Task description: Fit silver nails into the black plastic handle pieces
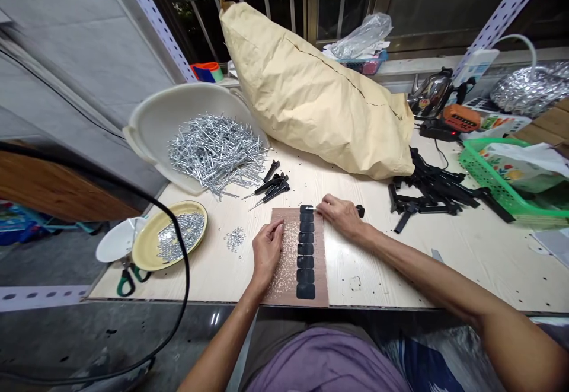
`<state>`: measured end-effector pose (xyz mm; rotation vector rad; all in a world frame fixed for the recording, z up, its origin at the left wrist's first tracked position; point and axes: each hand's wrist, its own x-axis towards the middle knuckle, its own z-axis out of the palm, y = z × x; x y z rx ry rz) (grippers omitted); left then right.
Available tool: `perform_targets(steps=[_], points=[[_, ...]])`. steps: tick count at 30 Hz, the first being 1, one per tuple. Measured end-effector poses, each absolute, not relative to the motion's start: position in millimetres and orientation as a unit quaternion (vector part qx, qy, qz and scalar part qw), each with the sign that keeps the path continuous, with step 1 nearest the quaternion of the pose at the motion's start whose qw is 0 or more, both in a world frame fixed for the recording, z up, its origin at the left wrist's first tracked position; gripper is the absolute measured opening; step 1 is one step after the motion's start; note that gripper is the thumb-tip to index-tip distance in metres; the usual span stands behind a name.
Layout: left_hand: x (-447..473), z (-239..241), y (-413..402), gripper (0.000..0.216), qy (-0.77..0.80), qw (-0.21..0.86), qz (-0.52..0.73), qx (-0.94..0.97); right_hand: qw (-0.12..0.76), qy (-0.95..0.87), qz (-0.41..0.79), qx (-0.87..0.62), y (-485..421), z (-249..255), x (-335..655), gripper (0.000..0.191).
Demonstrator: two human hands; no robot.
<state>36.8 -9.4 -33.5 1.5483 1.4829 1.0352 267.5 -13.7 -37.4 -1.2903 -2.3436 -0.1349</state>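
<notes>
A brown board [318,260] lies at the table's near edge with a column of several black plastic pieces [306,249] on it and many tiny metal bits scattered on its left half. My left hand [267,251] rests curled on the board's left side, fingers pinched together over the small bits. My right hand [342,214] is at the top of the column, fingers closed on a thin metal pin [310,209] that points into the topmost black piece.
A tipped white basin [151,120] spills a pile of metal nails [216,149]. Assembled black pins [272,185] lie beside it. A yellow plate [153,252] holds small metal parts. A large tan sack [311,92], a black parts heap [433,193] and a green basket [484,175] stand behind.
</notes>
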Motion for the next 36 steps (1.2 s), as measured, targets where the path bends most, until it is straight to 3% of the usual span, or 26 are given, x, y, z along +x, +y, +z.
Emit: perform_targets(steps=[5, 9, 14, 21, 36], points=[[37.8, -29.4, -14.1, 0.033, 0.575, 0.351, 0.409, 0.615, 0.212, -0.932, -0.017, -0.292, -33.5, -37.0, 266.5, 0.026], [47.7, -19.1, -19.4, 0.03, 0.53, 0.267, 0.407, 0.695, 0.218, -0.866, -0.005, -0.451, -34.4, -24.9, 272.6, 0.031], [64.6, -7.9, -16.5, 0.026, 0.45, 0.113, 0.338, 0.819, 0.225, -0.852, 0.041, -0.471, -25.2, -18.0, 270.6, 0.036], [63.9, -7.9, 0.9, 0.019, 0.362, 0.117, 0.277, 0.882, 0.23, -0.833, 0.09, -0.495, -36.6, -10.6, 270.9, 0.03], [67.6, -12.3, -1.2, 0.021, 0.327, 0.109, 0.256, 0.903, -0.024, -0.814, 0.031, -0.58, -57.3, 0.3, 267.1, 0.029]])
